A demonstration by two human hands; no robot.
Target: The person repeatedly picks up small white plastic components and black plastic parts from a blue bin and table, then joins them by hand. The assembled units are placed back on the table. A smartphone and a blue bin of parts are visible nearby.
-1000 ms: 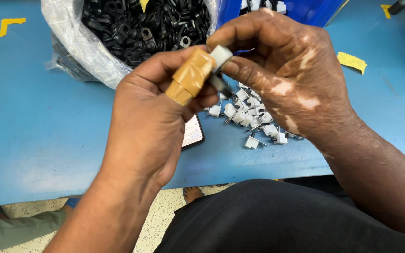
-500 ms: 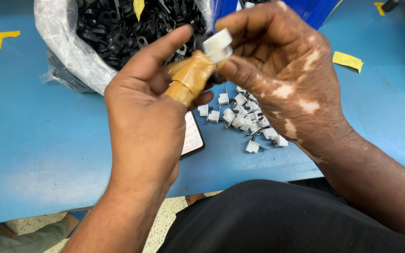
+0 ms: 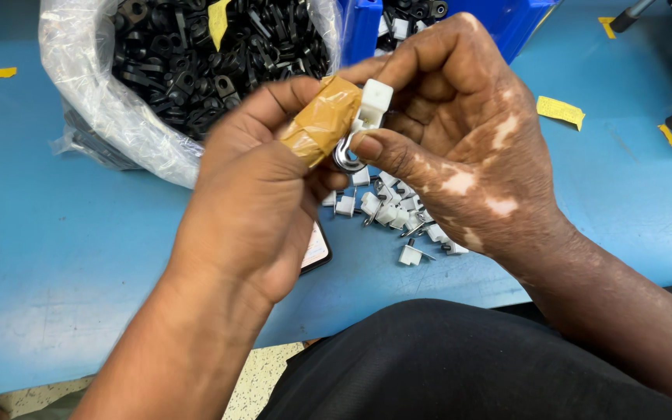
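Matt white plastic clip (image 3: 375,99), shiny metal ring (image 3: 345,155).

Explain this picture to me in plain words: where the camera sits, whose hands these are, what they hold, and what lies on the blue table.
The camera sits on the person's head, looking down at their own two hands. The left hand grips a tool with a tape-wrapped handle. The right hand pinches a small white plastic clip against the tool's metal tip. On the blue table lies a pile of white clips. Behind are a clear bag of black plastic parts and a blue bin. Yellow tape scraps dot the table.
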